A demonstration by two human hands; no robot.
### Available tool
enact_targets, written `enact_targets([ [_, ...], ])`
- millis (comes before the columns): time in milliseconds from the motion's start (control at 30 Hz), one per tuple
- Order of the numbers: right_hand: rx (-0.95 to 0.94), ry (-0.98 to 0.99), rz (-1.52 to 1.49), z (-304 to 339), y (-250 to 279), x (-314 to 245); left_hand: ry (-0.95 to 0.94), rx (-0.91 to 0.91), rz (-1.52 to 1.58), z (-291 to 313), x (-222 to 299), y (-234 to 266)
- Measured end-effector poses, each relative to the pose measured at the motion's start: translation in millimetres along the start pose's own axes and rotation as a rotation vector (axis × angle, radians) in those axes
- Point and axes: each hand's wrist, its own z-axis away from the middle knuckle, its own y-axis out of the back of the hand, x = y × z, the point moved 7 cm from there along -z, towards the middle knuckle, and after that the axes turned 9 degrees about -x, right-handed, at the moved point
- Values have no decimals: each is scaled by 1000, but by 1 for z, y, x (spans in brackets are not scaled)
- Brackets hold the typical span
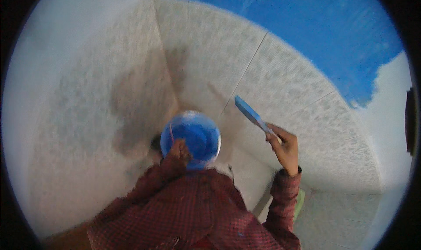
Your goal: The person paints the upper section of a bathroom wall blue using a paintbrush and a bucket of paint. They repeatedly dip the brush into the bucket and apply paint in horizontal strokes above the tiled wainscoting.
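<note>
My right hand (286, 148) is raised at the right, fingers closed around the handle of a flat paintbrush (249, 110). The brush's wide end is blue and points up and to the left, apart from any surface. Lower and to the left, a round bucket (217, 145) hangs in front of my body with blue paint (197, 136) inside. My left hand (179, 151) is closed at its near left side, beside a thin pinkish strip that looks like its handle. Exactly what those fingers grip is blurred.
A pale, mottled surface (219, 43) with thin seams curves around me. Beyond it, a strong blue painted area (307, 26) ends in a ragged edge against white (392, 87). Shadows (144, 96) fall left of the bucket. Something green (299, 204) shows behind my right sleeve.
</note>
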Motion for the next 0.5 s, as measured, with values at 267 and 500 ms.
enact_targets([
  [267, -309, 213, 465, -66, -151, 36, 268, 211, 487, -31, -13, 9],
  [500, -440, 77, 750, -90, -215, 140, 313, 158, 519, -40, -47, -34],
])
